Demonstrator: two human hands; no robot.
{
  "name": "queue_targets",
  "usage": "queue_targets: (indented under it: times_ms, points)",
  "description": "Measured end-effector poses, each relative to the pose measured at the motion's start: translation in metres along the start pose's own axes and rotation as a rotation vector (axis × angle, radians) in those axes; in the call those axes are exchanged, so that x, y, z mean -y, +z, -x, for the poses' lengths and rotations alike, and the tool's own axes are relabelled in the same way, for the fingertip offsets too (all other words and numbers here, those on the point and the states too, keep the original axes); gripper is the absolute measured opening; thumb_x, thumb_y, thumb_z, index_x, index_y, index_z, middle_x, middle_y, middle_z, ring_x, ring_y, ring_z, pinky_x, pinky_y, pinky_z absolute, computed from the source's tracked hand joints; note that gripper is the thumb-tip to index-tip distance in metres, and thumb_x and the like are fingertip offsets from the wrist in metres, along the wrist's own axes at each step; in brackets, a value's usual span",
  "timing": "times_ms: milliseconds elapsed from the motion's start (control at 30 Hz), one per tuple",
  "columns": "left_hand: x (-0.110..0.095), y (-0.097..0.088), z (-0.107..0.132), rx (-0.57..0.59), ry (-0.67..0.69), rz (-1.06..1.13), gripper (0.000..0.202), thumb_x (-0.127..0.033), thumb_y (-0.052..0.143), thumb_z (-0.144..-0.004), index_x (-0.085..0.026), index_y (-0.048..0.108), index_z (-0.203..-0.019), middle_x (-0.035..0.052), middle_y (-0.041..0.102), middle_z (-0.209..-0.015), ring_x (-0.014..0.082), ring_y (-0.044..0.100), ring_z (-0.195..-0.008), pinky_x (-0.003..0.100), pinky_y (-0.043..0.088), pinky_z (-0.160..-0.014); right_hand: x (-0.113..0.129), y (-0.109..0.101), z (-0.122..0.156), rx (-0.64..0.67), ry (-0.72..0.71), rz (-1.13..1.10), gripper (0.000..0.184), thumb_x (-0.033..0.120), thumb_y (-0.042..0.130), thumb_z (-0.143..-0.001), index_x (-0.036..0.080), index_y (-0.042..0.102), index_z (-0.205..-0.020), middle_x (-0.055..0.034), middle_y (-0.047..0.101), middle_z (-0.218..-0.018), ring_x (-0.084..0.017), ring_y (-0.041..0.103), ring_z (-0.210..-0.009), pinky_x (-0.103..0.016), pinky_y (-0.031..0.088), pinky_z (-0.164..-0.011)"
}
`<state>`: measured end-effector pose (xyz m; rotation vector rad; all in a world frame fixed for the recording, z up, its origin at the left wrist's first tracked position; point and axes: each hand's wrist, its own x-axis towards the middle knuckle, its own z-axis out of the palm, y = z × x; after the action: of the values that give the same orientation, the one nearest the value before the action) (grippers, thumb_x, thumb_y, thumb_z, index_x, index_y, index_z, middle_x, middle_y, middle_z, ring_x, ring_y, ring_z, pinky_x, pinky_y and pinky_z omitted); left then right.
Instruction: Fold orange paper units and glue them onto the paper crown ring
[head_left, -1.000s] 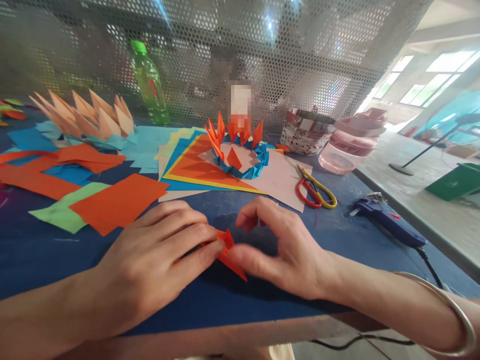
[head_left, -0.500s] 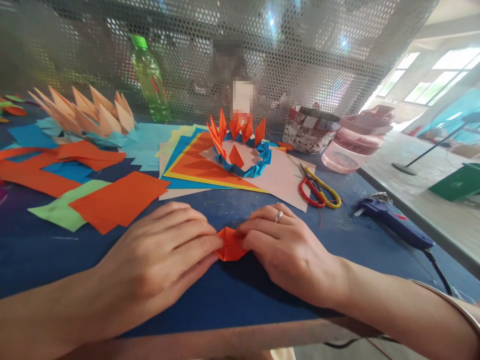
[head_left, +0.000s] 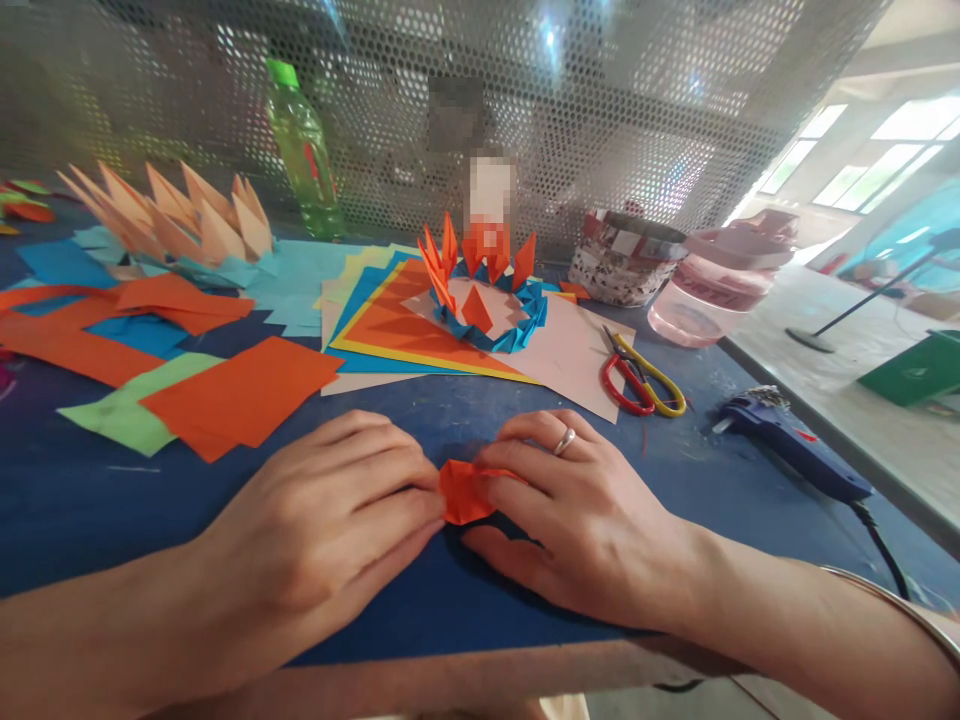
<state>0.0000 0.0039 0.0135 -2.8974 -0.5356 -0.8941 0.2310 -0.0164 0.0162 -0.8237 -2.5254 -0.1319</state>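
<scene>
A small folded orange paper piece (head_left: 463,491) lies on the blue table (head_left: 90,500) near the front edge, pinched between both hands. My left hand (head_left: 315,525) presses its fingertips against the piece's left side. Fingers of my right hand (head_left: 581,515), which wears a ring, curl over the piece's right side. Behind them stands a ring of blue folded units with orange spikes (head_left: 484,290) on a stack of coloured sheets (head_left: 390,330).
Orange and green paper sheets (head_left: 225,395) lie at left, a peach spiked paper ring (head_left: 176,225) behind them. A green bottle (head_left: 304,150) stands by the mesh screen. Scissors (head_left: 637,375), a blue glue gun (head_left: 787,450), a paper-wrapped pot (head_left: 622,260) and a pink jar (head_left: 697,295) are at right.
My right hand turned palm-down and came over the orange piece, which went from standing on edge to lying flatter between both hands. My left hand hardly moved.
</scene>
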Motion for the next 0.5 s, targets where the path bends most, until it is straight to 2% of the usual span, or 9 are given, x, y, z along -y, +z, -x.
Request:
queue_targets:
  times_ms: [133, 200, 333, 500]
  points:
    - [-0.002, 0.0017, 0.001, -0.015, 0.002, 0.011, 0.012, -0.009, 0.054, -0.091, -0.016, 0.064, -0.091, 0.0023, 0.069, -0.087, 0.0175, 0.061, -0.086, 0.036, 0.043, -0.089, 0.0039, 0.0011, 0.0023, 0.064, -0.05, -0.058, 0.022, 0.016, 0.05, -0.096, 0.011, 0.07, -0.089, -0.0081, 0.07, -0.093, -0.018, 0.062, -0.087, -0.03, 0.052, -0.075]
    - [-0.0029, 0.0021, 0.0013, -0.005, -0.006, 0.023, 0.013, -0.009, 0.054, -0.092, -0.016, 0.065, -0.092, 0.002, 0.069, -0.088, 0.0171, 0.062, -0.085, 0.036, 0.043, -0.088, 0.0055, 0.0007, 0.0028, 0.071, -0.031, -0.106, 0.022, 0.015, 0.05, -0.096, 0.011, 0.07, -0.089, -0.0078, 0.07, -0.092, -0.016, 0.063, -0.085, -0.026, 0.053, -0.073]
    - [-0.0038, 0.0007, 0.0004, 0.018, -0.071, 0.057, 0.013, -0.011, 0.057, -0.09, -0.018, 0.067, -0.09, 0.0004, 0.069, -0.087, 0.0162, 0.062, -0.084, 0.035, 0.045, -0.087, 0.0057, 0.0001, 0.0025, 0.066, 0.068, -0.214, 0.021, 0.019, 0.052, -0.096, 0.014, 0.069, -0.086, -0.0064, 0.071, -0.093, -0.015, 0.065, -0.084, -0.026, 0.054, -0.074]
    - [-0.0009, -0.0026, -0.0015, 0.012, -0.149, 0.172, 0.013, -0.011, 0.059, -0.087, -0.019, 0.067, -0.08, 0.0007, 0.068, -0.085, 0.0162, 0.061, -0.085, 0.032, 0.048, -0.081, 0.0026, 0.0008, 0.0025, 0.053, 0.171, -0.379, 0.009, 0.021, 0.06, -0.092, 0.019, 0.068, -0.091, -0.0033, 0.071, -0.099, -0.015, 0.064, -0.089, -0.029, 0.052, -0.082]
